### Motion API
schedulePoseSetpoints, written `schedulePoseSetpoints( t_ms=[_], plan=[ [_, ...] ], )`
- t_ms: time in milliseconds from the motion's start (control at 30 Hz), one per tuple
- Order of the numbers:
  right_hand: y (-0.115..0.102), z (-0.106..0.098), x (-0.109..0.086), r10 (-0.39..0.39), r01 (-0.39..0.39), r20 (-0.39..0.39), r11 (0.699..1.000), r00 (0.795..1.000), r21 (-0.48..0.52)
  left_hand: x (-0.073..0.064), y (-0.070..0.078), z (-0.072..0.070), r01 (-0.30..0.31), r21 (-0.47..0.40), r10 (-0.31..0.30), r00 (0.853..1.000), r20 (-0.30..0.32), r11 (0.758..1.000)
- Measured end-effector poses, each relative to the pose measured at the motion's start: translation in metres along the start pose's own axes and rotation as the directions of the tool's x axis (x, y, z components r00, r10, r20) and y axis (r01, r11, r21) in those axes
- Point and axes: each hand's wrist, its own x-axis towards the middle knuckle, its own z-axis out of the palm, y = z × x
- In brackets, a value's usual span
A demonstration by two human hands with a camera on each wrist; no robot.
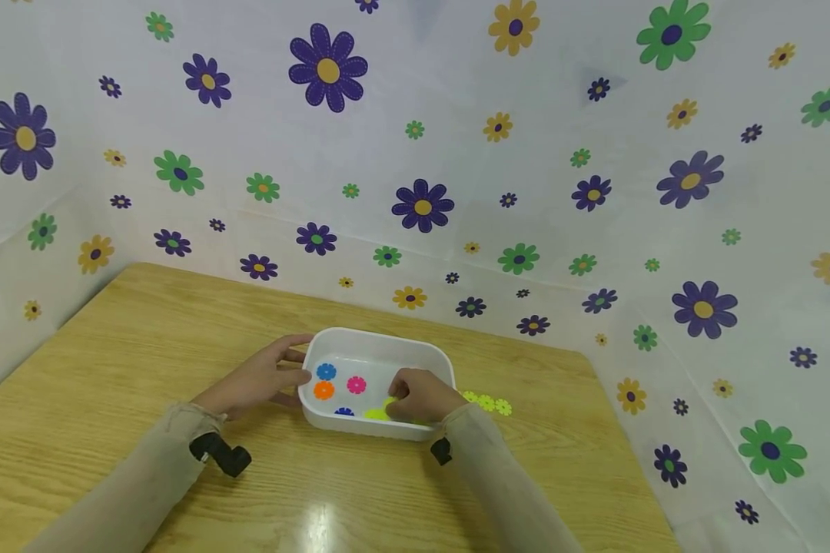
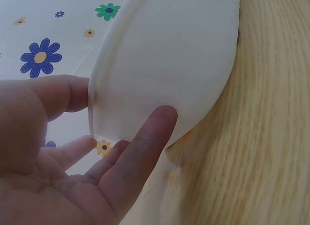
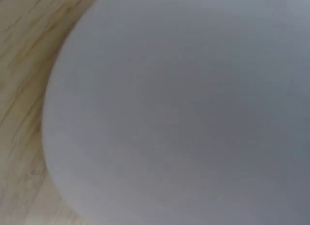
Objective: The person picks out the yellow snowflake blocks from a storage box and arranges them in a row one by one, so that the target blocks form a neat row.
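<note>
A white plastic tray (image 1: 373,425) stands on the wooden table. My left hand (image 1: 266,376) rests at its left end, fingers spread against the outer wall; in the left wrist view the fingertips touch the tray wall (image 2: 193,51). Inside the tray, my right hand (image 1: 422,394) has its fingers curled down and pinches a yellow snowflake disc (image 1: 389,402). More yellow discs (image 1: 376,415) lie just below those fingers, partly hidden by the hand. Blue (image 1: 327,372), orange (image 1: 324,390), pink (image 1: 356,385) and dark blue discs (image 1: 344,412) lie further left. Only tray wall (image 3: 184,109) and table show in the right wrist view.
A row of yellow snowflake discs (image 1: 486,402) lies on the table (image 1: 560,461) just right of the tray, partly behind the right wrist. A flower-printed white cloth (image 1: 360,146) hangs behind the table and along both sides.
</note>
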Motion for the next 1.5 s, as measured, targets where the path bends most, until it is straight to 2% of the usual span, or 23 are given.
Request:
schedulePoseSetpoints(
  t_ms=[300,433,600,700,833,933,1133,1233,1333,1500],
  plan=[
    [0.002,-0.001,0.002,-0.004,0.004,0.015,1.0,1.0,-0.008,0.0,0.001,0.001,-0.006,-0.001,0.006,1.0,0.01,1.0],
    [0.001,-0.002,0.001,-0.009,0.009,0.005,1.0,1.0,0.022,0.0,0.001,0.001,-0.002,0.005,0.002,1.0,0.009,1.0],
    [0.0,-0.009,-0.002,-0.026,0.026,-0.004,0.985,1.0,0.171,0.0,0.001,-0.001,0.006,0.0,-0.006,1.0,0.002,1.0],
    [0.0,-0.015,-0.007,-0.047,0.052,-0.024,0.959,0.999,0.277,0.0,0.001,-0.001,0.006,0.001,-0.006,1.0,0.003,1.0],
    [0.008,-0.025,-0.015,-0.073,0.102,-0.091,0.923,0.993,0.372,0.0,0.001,-0.001,0.008,0.002,-0.008,1.0,0.004,1.0],
    [0.02,-0.036,-0.022,-0.069,0.123,-0.14,0.897,0.988,0.425,0.001,0.001,-0.001,0.009,0.002,-0.009,1.0,0.005,1.0],
    [0.056,-0.063,-0.045,-0.022,0.116,-0.199,0.871,0.98,0.477,0.001,0.002,0.0,0.01,0.0,-0.01,1.0,0.013,1.0],
    [0.079,-0.075,-0.056,0.004,0.108,-0.223,0.866,0.975,0.488,0.001,0.003,0.0,0.007,0.006,-0.007,1.0,0.013,1.0],
    [0.105,-0.082,-0.066,0.038,0.089,-0.249,0.874,0.968,0.478,0.001,0.003,-0.001,0.006,0.007,-0.007,1.0,0.01,1.0],
    [0.148,-0.085,-0.08,0.11,0.032,-0.27,0.881,0.957,0.472,0.001,0.003,0.0,0.008,0.004,-0.008,1.0,0.011,1.0]
  ],
)
